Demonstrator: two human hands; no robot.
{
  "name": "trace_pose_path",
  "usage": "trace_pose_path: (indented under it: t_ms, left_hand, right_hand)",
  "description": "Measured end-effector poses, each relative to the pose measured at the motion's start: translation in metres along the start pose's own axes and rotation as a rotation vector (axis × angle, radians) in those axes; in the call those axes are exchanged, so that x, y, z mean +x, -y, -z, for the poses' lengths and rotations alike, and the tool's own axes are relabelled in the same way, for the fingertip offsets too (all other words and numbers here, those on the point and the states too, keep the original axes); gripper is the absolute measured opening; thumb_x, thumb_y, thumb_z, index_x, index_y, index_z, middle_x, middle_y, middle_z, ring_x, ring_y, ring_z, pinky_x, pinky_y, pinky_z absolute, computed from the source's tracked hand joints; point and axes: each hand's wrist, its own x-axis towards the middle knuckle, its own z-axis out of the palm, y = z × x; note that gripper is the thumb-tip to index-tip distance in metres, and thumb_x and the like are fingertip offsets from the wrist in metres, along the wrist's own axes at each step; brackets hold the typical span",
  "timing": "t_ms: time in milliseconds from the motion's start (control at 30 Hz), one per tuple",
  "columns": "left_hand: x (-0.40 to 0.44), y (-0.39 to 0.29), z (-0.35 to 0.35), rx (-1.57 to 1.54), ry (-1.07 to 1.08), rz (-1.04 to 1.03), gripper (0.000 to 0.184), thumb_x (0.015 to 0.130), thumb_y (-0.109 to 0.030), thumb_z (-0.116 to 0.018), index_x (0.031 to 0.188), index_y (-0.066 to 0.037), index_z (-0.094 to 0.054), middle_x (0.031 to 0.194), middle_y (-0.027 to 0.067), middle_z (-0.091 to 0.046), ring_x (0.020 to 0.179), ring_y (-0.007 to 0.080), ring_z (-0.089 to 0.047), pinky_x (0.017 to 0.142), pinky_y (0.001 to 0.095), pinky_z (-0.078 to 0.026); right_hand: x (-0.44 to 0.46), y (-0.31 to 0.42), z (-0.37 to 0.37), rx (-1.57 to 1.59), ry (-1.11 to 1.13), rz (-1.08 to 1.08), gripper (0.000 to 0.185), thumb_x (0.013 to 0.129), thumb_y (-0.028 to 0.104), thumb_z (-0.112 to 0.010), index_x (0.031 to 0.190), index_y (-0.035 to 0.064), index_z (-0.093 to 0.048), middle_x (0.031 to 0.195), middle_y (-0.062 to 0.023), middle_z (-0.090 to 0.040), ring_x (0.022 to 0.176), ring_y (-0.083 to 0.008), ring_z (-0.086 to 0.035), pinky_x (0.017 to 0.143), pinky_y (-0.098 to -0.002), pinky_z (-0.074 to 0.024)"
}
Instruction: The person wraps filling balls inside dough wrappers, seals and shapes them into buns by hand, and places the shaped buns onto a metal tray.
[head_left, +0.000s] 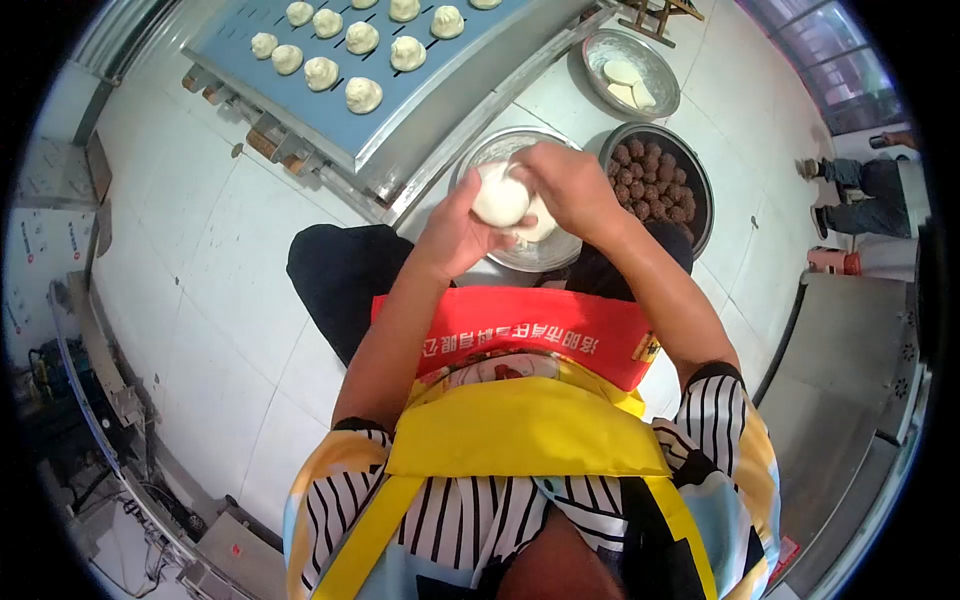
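Note:
A round white dough bun sits in my left hand, whose fingers curl under and around it. From the right, my right hand bends over the bun's upper edge with its fingertips drawn together; what they pinch is partly hidden. Below both hands is a metal bowl, and pale dough shows in it, partly covered by the hands. Just right of my right hand stands a dark-rimmed pan full of brown filling balls.
Farther off, another metal bowl holds several flat dough pieces. Formed buns stand in rows on a blue slotted surface with a metal frame. A wooden stool is behind. At far right, a person's legs show.

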Motion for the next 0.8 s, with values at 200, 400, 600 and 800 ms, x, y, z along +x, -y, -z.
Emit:
trace_pose_path:
  t_ms: [200,400,600,800]
  left_hand:
    - [0.002,-0.003,-0.017,1.867,-0.245,-0.980,0.039,0.079,-0.010,-0.067,0.117,-0.012,-0.060,0.127,0.0137,-0.047,0.117,0.0331,-0.047,0.095,0.0425,-0.044]
    - [0.005,-0.014,-0.001,2.166,0.194,-1.085,0.039,0.075,-0.006,-0.069,0.112,-0.015,-0.064,0.127,0.0133,-0.048,0.116,0.0354,-0.047,0.096,0.0418,-0.044]
    - [0.010,0.015,-0.009,0.315,-0.247,-0.378,0.044,0.087,-0.013,-0.061,0.128,-0.007,-0.046,0.131,0.0162,-0.047,0.117,0.0364,-0.051,0.097,0.0452,-0.045]
    - [0.005,0.026,0.007,-0.115,-0.130,0.000,0.064,0.095,-0.061,-0.030,0.128,-0.009,-0.046,0.120,0.0147,-0.057,0.098,0.0284,-0.062,0.077,0.0373,-0.053]
  right_hand:
    - [-0.008,-0.014,-0.026,0.845,-0.141,-0.827,0.019,0.092,0.016,-0.057,0.081,0.0003,-0.057,0.062,-0.0025,-0.054,0.049,-0.0114,-0.049,0.046,-0.0243,-0.0375]
    - [-0.005,-0.044,-0.008,1.326,0.366,-1.232,0.025,0.094,0.019,-0.051,0.072,0.0078,-0.050,0.051,0.0018,-0.039,0.038,-0.0093,-0.032,0.037,-0.0258,-0.0244]
    - [-0.012,-0.066,-0.010,0.972,0.125,-1.100,0.014,0.092,0.017,-0.056,0.094,0.0042,-0.061,0.077,-0.0062,-0.058,0.063,-0.0133,-0.054,0.058,-0.0251,-0.0451]
    - [-0.027,-0.064,-0.010,0.092,0.292,-0.500,0.045,0.084,0.012,-0.063,0.126,0.0033,-0.054,0.138,-0.0147,-0.048,0.127,-0.0313,-0.046,0.105,-0.0399,-0.0367]
